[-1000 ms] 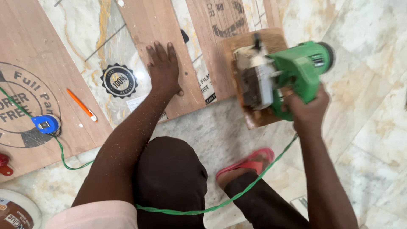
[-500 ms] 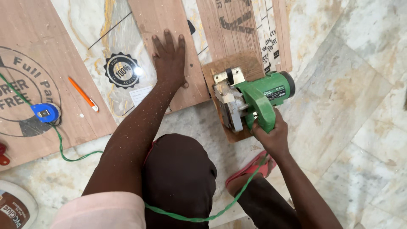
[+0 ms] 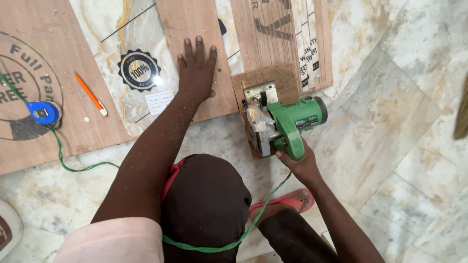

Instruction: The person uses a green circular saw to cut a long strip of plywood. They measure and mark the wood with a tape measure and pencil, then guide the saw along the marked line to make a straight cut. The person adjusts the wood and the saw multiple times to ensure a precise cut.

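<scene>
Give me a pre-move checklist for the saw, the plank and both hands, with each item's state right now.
1. Right hand grips the green circular saw: ok.
2. Left hand lies flat on the plank, beside the saw, apart from it: ok.
3. Saw's base sits on the wooden board: ok.
4. Green cord runs back behind the saw, across the knee: ok.
5. Blade guard and blade: cannot tell.
6. Orange pencil and blue tape measure lie away from the saw: ok.

I see bright, even daylight, soft shadows, white glare spot on the glossy laminate sheet (image 3: 131,63), sharp focus, slight wide-angle bending at edges
</scene>
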